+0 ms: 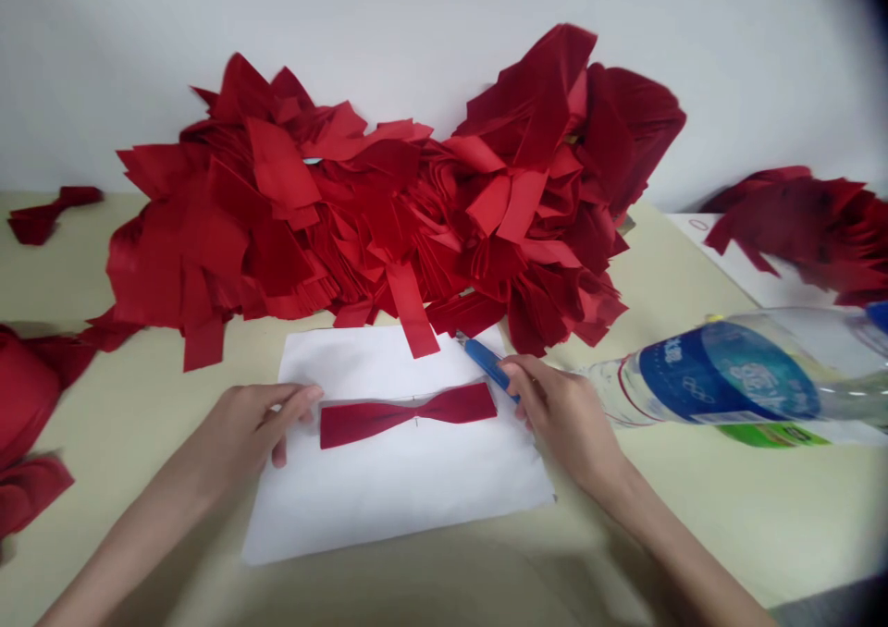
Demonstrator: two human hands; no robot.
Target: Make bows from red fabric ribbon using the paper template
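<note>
A: Hands first?
B: The left hand (242, 433) lies open on the paper. The right hand (565, 414) is closed around a blue pen (486, 366), its tip pointing up and left.
A: And the red strip (409, 414)?
B: Flat on white paper (395, 507) between the hands, pinched at the middle, its long axis running left to right, rising slightly rightward.
A: Farther off?
B: A water bottle (728, 377) lies at right on the bench (694, 516); a heap of red strips (388, 211) rises against the wall (416, 7).
</note>
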